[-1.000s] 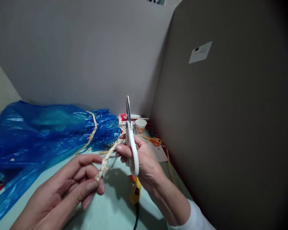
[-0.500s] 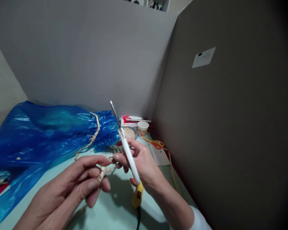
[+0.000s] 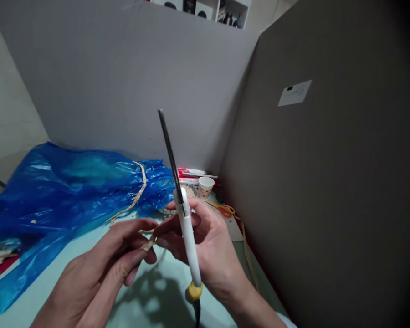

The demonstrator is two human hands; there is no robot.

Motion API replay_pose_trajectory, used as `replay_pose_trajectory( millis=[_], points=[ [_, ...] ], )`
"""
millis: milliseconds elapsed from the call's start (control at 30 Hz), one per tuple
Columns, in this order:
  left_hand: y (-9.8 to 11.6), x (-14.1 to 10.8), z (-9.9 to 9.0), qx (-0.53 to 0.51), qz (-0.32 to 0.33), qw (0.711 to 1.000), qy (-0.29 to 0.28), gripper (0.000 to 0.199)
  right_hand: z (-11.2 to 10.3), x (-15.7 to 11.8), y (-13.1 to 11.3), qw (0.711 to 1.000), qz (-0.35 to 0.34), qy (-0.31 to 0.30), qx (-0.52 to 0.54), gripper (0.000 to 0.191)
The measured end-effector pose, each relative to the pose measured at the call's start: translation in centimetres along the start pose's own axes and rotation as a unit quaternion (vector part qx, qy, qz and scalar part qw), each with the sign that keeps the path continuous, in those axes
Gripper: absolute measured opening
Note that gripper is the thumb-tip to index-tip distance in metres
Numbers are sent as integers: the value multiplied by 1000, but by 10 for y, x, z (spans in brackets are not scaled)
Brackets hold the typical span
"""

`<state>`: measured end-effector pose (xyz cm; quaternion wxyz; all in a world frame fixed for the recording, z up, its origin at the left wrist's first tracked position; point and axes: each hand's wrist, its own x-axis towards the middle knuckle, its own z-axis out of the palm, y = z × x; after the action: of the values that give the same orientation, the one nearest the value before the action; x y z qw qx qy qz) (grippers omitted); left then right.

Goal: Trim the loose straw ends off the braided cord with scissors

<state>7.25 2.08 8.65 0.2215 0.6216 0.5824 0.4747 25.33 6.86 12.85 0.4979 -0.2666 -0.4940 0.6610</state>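
My left hand (image 3: 105, 264) is closed, pinching a short pale strip of plaited straw (image 3: 149, 244) between thumb and fingers. My right hand (image 3: 208, 246) meets it, its thumb and fingertips at the other end of the strip. Across my right palm stands a white-handled bladed tool (image 3: 190, 246), seen edge-on, its long thin metal blade pointing up and slightly left. How the fingers hold that tool is hidden. Below the right hand lies a yellow tool (image 3: 194, 292) with a black cord, partly covered by the white handle.
A crumpled blue plastic bag (image 3: 71, 182) covers the left side, with a straw braid (image 3: 140, 191) on it. Toward the back stand a patterned paper cup (image 3: 205, 186) and red-and-white packets (image 3: 191, 173). Orange-handled scissors (image 3: 227, 210) lie by the dark right partition (image 3: 328, 182).
My hands have drawn together, and the right hand has turned, so the blade stands higher and more upright. The white handle now covers more of the yellow tool. The view has shifted slightly.
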Motion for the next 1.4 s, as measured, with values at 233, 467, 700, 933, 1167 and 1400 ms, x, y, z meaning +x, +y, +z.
replay_pose_trajectory(
  millis=[233,467,700,933,1167,1400],
  points=[
    [-7,0,-1,84,216,971,56,28,-2,1,4,999,16,-4,37,61],
    [-3,-3,-1,49,136,988,59,19,-4,-1,4,996,46,-48,63,60],
    [18,8,-8,-135,-171,974,-66,40,-12,4,4,999,30,-42,15,55],
    [21,17,-19,-204,-170,964,-16,44,-35,5,-14,914,-72,-70,-393,39],
    [11,23,-36,-207,-133,969,-16,42,-48,-3,-30,809,-160,-119,-553,42],
    [30,23,-33,-252,-169,953,-28,30,-56,-7,-34,748,-195,-127,-621,64]
  ],
)
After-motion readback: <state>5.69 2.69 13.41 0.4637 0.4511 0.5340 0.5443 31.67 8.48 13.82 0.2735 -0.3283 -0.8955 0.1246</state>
